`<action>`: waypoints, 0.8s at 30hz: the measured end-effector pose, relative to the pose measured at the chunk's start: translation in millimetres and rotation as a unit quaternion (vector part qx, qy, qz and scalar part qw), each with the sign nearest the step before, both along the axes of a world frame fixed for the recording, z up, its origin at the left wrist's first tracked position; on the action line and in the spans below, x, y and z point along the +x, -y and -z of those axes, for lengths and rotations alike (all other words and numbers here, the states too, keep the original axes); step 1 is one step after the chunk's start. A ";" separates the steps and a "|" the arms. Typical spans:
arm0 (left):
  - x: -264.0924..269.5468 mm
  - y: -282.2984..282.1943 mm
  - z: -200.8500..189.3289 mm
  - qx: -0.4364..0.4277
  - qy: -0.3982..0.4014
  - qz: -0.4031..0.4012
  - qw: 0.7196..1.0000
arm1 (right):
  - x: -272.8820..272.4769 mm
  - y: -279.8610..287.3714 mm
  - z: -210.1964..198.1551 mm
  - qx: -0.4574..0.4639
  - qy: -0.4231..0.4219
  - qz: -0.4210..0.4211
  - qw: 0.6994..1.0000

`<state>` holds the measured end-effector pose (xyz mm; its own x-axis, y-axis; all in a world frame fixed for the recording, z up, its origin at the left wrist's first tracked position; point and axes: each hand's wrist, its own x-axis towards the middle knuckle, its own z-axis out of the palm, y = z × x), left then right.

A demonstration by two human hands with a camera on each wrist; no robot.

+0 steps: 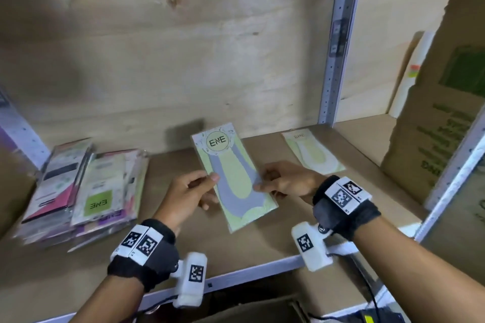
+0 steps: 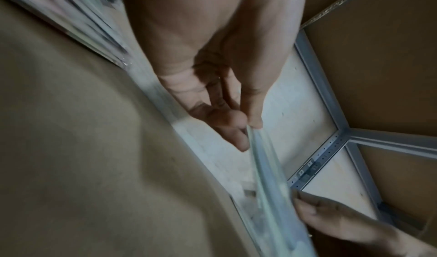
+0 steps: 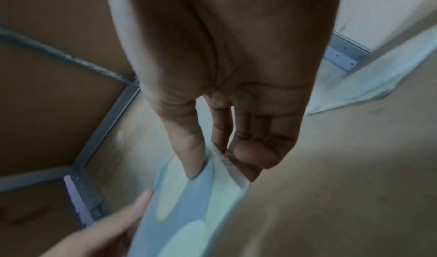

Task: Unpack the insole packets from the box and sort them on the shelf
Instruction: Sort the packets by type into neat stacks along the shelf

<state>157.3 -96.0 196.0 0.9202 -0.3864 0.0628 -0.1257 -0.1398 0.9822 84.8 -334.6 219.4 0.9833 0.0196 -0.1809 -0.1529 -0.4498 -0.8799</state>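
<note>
The left hand point(image 1: 189, 191) pinches the left long edge of an insole packet point(image 1: 233, 178), thumb on top and the other fingers curled under it; the left wrist view shows the thumb tip and a fingertip meeting on the packet's thin edge point(image 2: 260, 149). The right hand point(image 1: 286, 182) grips the opposite edge the same way — thumb laid on the printed face, fingers tucked beneath, as the right wrist view shows point(image 3: 201, 195). So both hands are closed on the one packet, which is held between them above the shelf point(image 1: 262, 238), tilted with its top end toward the back wall.

The packet is pale green with a grey-blue foot shape and a round "ENE" label at its far end.

To the right, a second packet point(image 1: 312, 153) of the same pale green kind lies flat on the shelf board, near the metal upright point(image 1: 338, 42) and apart from the right hand. To the left lies a pile of packets point(image 1: 84, 191) — mixed colours, some pink and black, one with a green "ENE" square — overlapping one another and leaning across the board.

At the far right a cardboard box point(image 1: 441, 123) with dark print stands at the shelf's end. The back of the shelf is pale wooden board point(image 1: 170, 47). Both wrists carry black bands with white tagged blocks.
</note>
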 end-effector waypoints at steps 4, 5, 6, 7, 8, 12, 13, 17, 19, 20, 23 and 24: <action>4.3 4.4 4.7 0.020 -0.053 0.075 0.996 | 3.6 6.7 8.1 0.077 -0.004 0.025 0.997; 4.1 8.0 5.5 0.025 -0.058 0.093 0.994 | 3.8 9.4 11.5 0.094 -0.004 0.036 0.995; 4.1 13.1 6.6 0.024 -0.062 0.100 0.993 | 3.9 12.2 14.8 0.103 -0.002 0.050 0.993; 4.2 18.5 7.4 0.020 -0.066 0.096 0.993 | 5.0 15.4 17.4 0.104 0.001 0.066 0.992; 4.2 24.6 7.9 0.018 -0.069 0.087 0.994 | 6.5 19.1 19.2 0.104 0.007 0.085 0.991; 10.9 57.0 4.4 0.043 -0.044 0.038 0.997 | 12.2 41.3 15.3 0.131 0.022 0.131 0.982; 13.6 67.3 2.0 0.052 -0.035 0.031 0.998 | 12.6 48.3 13.5 0.132 0.021 0.131 0.982; 24.8 111.6 -10.1 0.070 -0.030 0.043 0.996 | 12.8 79.7 12.1 0.129 0.037 0.165 0.977; 31.3 133.6 -14.4 0.095 -0.030 0.048 0.994 | 14.3 96.8 13.4 0.105 0.047 0.195 0.974; 34.6 144.8 -15.3 0.105 -0.033 0.047 0.993 | 15.7 105.0 14.2 0.080 0.050 0.207 0.974; 42.8 178.8 -13.4 0.133 -0.042 0.050 0.989 | 19.9 127.7 17.6 0.003 0.045 0.252 0.967; 44.2 190.0 -11.9 0.142 -0.044 0.053 0.987 | 20.6 134.5 18.9 -0.011 0.045 0.268 0.962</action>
